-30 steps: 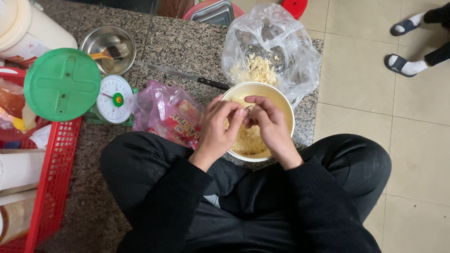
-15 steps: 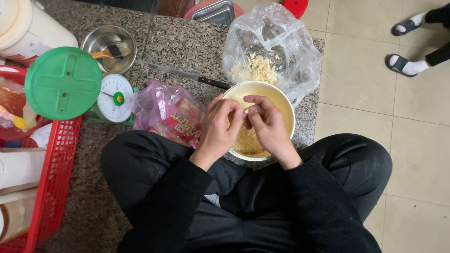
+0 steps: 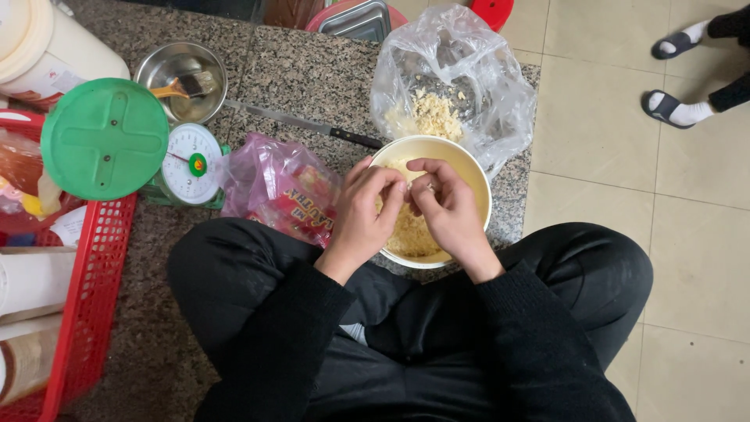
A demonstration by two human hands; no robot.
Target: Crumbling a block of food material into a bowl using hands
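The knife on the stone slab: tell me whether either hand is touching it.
No: the knife lies apart on the stone behind the bowl, while the left hand and right hand meet over the bowl.

Fingertips of both hands (image 3: pixel 406 205) drawn closer over bowl (image 3: pixel 478 178).

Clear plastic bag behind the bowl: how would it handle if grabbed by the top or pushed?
The clear plastic bag looks thin and crumpled, so it would probably be floppy and collapse under a grip. The pale crumbly contents fill only the bottom, so it is likely light. Its mouth gapes open; pushed or tilted, it might spill onto the stone slab.
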